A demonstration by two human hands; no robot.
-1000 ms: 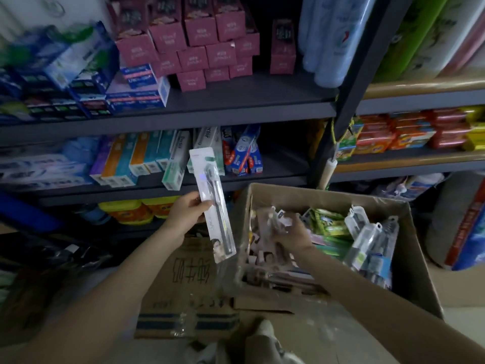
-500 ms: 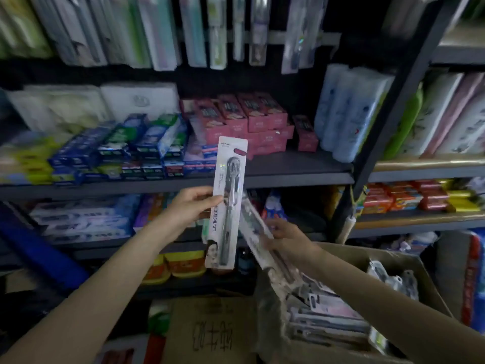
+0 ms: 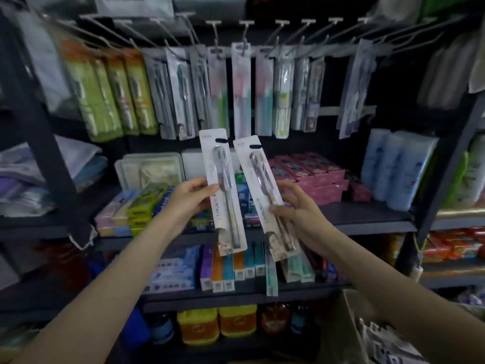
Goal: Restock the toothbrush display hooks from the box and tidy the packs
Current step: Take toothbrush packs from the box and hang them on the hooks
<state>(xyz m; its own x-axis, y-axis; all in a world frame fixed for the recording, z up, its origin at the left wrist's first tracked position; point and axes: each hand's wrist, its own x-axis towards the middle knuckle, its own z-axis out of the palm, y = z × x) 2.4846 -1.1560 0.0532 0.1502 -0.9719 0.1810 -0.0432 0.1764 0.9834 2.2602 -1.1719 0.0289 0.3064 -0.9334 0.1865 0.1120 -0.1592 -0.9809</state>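
Note:
My left hand (image 3: 189,199) pinches a white toothbrush pack (image 3: 223,190) at its left edge and holds it upright. Beside it, my right hand (image 3: 296,210) grips a second, matching toothbrush pack (image 3: 265,198), tilted a little to the left at the top. Both packs are raised in front of the shelves, below the row of display hooks (image 3: 245,24). Several toothbrush packs (image 3: 241,90) hang from those hooks. The cardboard box (image 3: 367,334) sits at the bottom right, with several more packs inside.
Toothpaste boxes (image 3: 147,203) and pink boxes (image 3: 320,177) fill the shelf behind my hands. More toothpaste (image 3: 228,269) stands one shelf lower. Blue tissue packs (image 3: 399,166) stand at the right. A dark shelf upright (image 3: 49,158) rises at the left.
My view has tilted up from the box to the hooks. My right hand lifted a second pack out of the box and raised it beside the one in my left hand.

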